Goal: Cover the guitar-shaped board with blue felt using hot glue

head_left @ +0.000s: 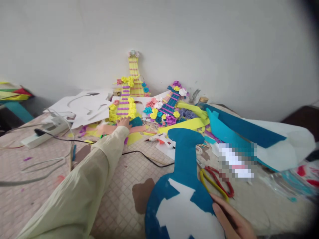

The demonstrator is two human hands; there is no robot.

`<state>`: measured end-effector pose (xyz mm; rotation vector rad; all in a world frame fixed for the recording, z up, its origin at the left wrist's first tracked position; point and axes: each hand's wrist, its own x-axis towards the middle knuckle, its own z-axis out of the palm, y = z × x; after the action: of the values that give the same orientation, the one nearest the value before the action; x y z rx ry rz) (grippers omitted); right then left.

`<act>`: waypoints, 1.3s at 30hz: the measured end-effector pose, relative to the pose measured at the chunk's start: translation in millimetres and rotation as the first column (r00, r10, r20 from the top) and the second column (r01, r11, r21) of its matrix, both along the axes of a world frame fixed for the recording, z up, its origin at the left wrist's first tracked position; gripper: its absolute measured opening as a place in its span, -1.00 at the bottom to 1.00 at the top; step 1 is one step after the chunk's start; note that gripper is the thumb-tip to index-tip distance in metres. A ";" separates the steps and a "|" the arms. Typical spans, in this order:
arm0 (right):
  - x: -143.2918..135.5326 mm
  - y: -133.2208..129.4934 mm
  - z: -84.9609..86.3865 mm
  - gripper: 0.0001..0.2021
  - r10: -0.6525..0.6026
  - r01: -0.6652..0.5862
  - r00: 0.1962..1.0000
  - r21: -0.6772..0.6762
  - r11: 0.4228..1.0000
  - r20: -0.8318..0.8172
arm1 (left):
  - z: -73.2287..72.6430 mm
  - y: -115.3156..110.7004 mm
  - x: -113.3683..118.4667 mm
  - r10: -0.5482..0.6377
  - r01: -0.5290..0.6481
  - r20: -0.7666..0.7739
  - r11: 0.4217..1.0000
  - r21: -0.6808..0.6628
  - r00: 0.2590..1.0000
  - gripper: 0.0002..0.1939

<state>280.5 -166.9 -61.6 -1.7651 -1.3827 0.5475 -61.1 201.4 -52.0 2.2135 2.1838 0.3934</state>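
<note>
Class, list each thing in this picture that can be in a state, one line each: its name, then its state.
left hand: stretched out, resting on a teal scrap
right hand: fingers on the rim of the blue guitar cutout
blue guitar cutout: lying flat, partly covered with white patches
glue gun: lying down, cord attached
power strip: plug inserted
yellow guitar model: leaning upright against the wall

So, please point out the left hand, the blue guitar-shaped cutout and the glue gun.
left hand (124, 122): head view, back of the hand.
blue guitar-shaped cutout (185, 159): head view, its neck.
glue gun (163, 140): head view, white body.
</note>
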 end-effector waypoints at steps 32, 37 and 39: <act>-125.1 97.5 26.0 -0.64 0.551 -0.565 0.819 -0.051 0.824 -0.160 | 108.7 -148.3 -4.8 0.221 0.378 0.974 0.898 -0.226 0.057 -0.77; -146.3 113.4 32.4 -0.38 0.434 -0.450 0.736 0.105 0.887 -0.520 | 90.4 -201.2 14.9 0.398 0.413 0.903 0.859 -0.304 -0.164 -0.79; -151.4 116.4 37.2 -0.50 0.419 -0.495 0.639 0.072 0.866 -0.645 | 82.8 -215.9 20.3 0.396 0.416 0.898 0.862 -0.290 -0.194 -0.73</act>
<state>129.0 -50.5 -24.5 -1.0875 -1.2841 1.3982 -40.8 -14.5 30.8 0.6974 0.9406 0.9589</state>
